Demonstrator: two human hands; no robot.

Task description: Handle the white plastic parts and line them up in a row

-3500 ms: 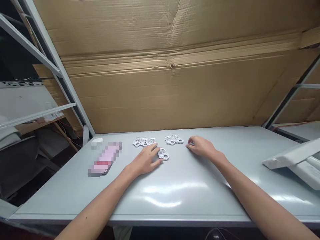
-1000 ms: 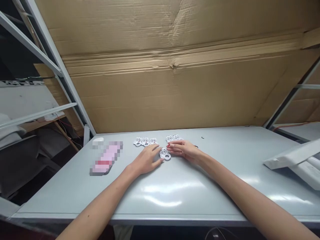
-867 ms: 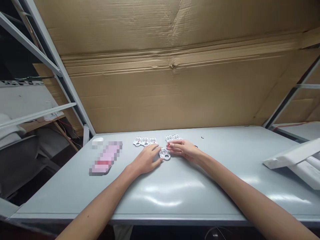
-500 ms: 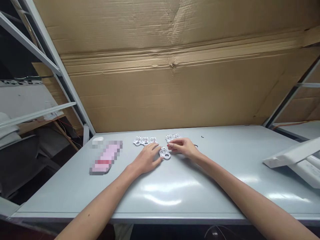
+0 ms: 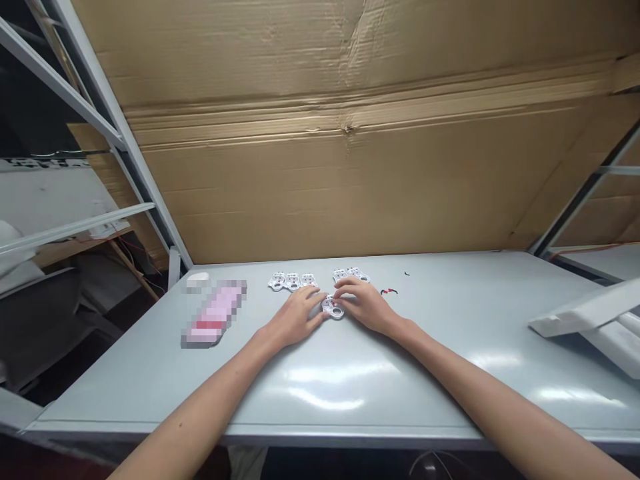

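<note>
A small white plastic part with a round ring (image 5: 337, 312) lies on the table between my hands. My left hand (image 5: 296, 316) grips its left side, with thumb and forefinger at its edges. Over its upper right side, my right hand (image 5: 369, 307) pinches a tiny red piece (image 5: 335, 303) against the part; the fingertips partly hide it. Similar white parts (image 5: 292, 283) lie in a row beyond my left hand. More white parts (image 5: 341, 275) sit just beyond my right hand, partly covered by it. Small red and black pieces (image 5: 389, 291) rest to the right of that hand.
A blurred pink object (image 5: 220, 310) and a small white item (image 5: 199, 280) lie on the left of the grey table (image 5: 440, 393). White foam-like pieces (image 5: 590, 317) stand at the right. Cardboard (image 5: 320, 193) walls the back; a metal frame (image 5: 145, 180) rises at left.
My right hand has moved slightly left and down, bringing the red piece onto the white part. The red and black pieces beside it have come into fuller view. My left hand keeps its hold.
</note>
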